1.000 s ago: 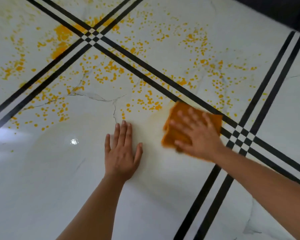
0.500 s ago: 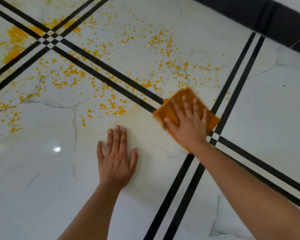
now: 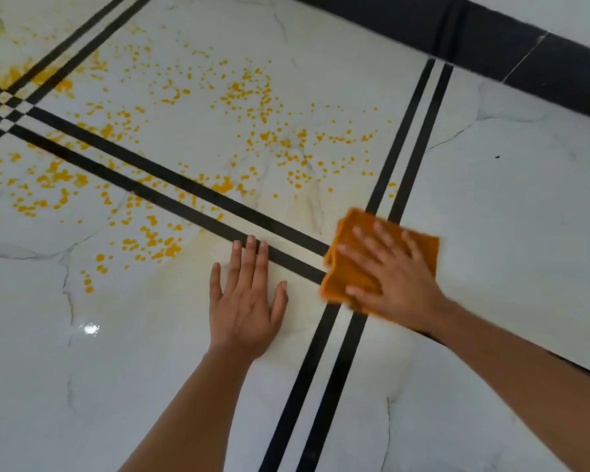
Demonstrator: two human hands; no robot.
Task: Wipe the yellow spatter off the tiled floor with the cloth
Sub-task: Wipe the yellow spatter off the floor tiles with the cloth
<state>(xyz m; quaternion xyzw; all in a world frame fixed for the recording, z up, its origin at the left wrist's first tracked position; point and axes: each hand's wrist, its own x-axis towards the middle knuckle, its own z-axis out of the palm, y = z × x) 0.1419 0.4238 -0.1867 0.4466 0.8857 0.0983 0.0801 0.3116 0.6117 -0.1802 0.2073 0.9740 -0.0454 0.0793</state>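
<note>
The right hand (image 3: pixel 394 277) lies flat, fingers spread, pressing the orange cloth (image 3: pixel 346 277) onto the crossing black lines (image 3: pixel 297 265), near the flat left hand (image 3: pixel 246 308). If the cloth is soaked, it may only smear the yellow spatter (image 3: pixel 263 131) across the tiled floor (image 3: pixel 508 199). It is folded almost square, with one corner pointing away.

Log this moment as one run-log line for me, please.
right hand presses cloth on black stripes | left hand flat on floor | yellow spatter uncleaned beyond both hands
</note>
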